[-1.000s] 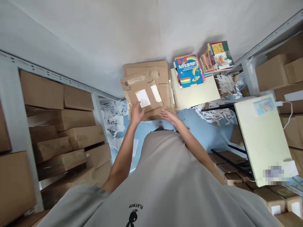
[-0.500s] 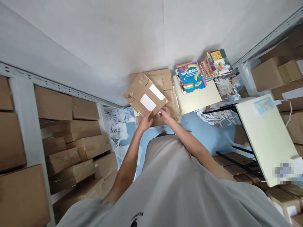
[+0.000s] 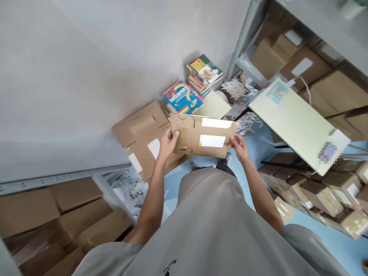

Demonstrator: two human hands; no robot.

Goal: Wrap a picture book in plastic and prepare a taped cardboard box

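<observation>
A flat brown cardboard box (image 3: 191,136) with two white labels and clear tape is held up in front of my body. My left hand (image 3: 169,142) grips its left edge, thumb on the near face. At the opposite edge, my right hand (image 3: 239,146) pinches the lower right side. Behind and to the left lies a larger flat cardboard piece (image 3: 140,134), also bearing white labels; the held box partly covers it. Just beyond the box, a blue picture book (image 3: 184,97) tops a stack on a pale table (image 3: 215,105).
A second pile of books (image 3: 204,71) stands against the wall. To the right is a pale desk (image 3: 299,122) with black legs. Shelves of cardboard boxes (image 3: 304,65) flank both sides. Paper scraps (image 3: 129,191) and stacked boxes (image 3: 322,195) occupy parts of the blue floor.
The box has been lifted off the cardboard pile and moved right. My right hand has shifted from its near edge to its right edge. The view has turned right.
</observation>
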